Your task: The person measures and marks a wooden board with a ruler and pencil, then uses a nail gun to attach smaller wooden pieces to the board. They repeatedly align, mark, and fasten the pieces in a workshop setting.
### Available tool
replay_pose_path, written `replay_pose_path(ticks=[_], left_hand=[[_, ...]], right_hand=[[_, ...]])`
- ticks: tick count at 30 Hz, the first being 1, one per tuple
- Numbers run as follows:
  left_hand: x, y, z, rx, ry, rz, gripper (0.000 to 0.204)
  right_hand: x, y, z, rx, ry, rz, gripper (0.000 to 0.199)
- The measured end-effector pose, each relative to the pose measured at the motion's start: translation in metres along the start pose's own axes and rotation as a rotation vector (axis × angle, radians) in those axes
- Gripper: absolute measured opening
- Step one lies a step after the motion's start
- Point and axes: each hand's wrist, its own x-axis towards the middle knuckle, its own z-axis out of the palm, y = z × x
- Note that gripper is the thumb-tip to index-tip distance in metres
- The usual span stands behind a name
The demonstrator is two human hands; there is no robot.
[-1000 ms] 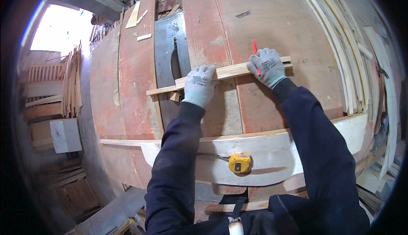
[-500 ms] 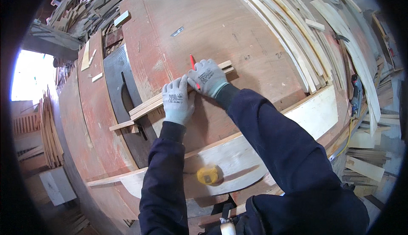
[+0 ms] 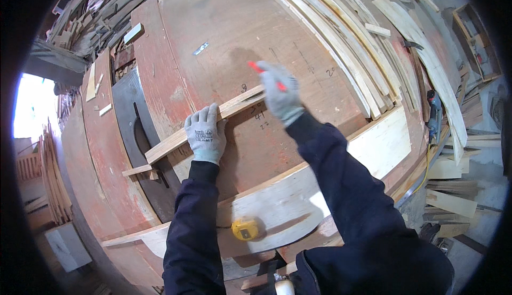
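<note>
My left hand [image 3: 206, 136], in a grey work glove, is closed around a bundle of narrow wooden strips [image 3: 169, 144] lying slantwise across the worktop. A short wooden piece [image 3: 136, 170] sits crosswise by the bundle's left end. Over the right end is my gloved right hand [image 3: 280, 93], blurred by motion and closed on a red pencil [image 3: 254, 66]. Whether this hand touches the strips cannot be made out. Dark handwritten numbers show on the board beneath it.
A yellow tape measure [image 3: 245, 229] rests on a pale curved board near me. Left of the strips is a dark metal plate [image 3: 127, 97] with a long slot. Long battens [image 3: 330, 39] line the right side, with a blue power tool [image 3: 433, 114] beyond.
My right hand has lifted off the strips and swung right with the pencil. The view has shifted, and written numbers now show near the strips. My left hand keeps its hold.
</note>
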Motion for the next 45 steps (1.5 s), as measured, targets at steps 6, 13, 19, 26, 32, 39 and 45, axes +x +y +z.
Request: replay_pose_path(ticks=[6,13,19,26,32,39,45], left_hand=[[0.000,0.001,-0.001,0.002,0.009,0.000,0.048],[0.000,0.001,-0.001,0.016,0.014,0.012,0.047],[0.000,0.001,0.001,0.012,0.024,0.005,0.045],[0.000,0.000,0.000,0.007,-0.011,-0.012,0.045],[0.001,0.001,-0.002,0.005,-0.004,-0.010,0.047],[-0.001,0.001,-0.001,0.002,0.012,-0.004,0.046],[0.001,0.002,-0.003,-0.032,-0.020,-0.025,0.046]], right_hand=[[-0.030,0.019,-0.055,-0.096,-0.145,0.290,0.019],[-0.040,0.014,-0.057,-0.053,-0.196,0.164,0.014],[-0.026,0.006,-0.055,-0.138,-0.190,0.099,0.013],[-0.029,0.001,-0.058,-0.232,-0.294,0.216,0.014],[-0.027,0.003,-0.057,-0.194,-0.241,0.004,0.013],[-0.028,0.005,-0.059,-0.162,-0.287,0.082,0.013],[-0.042,-0.045,-0.125,0.034,-0.241,0.476,0.017]])
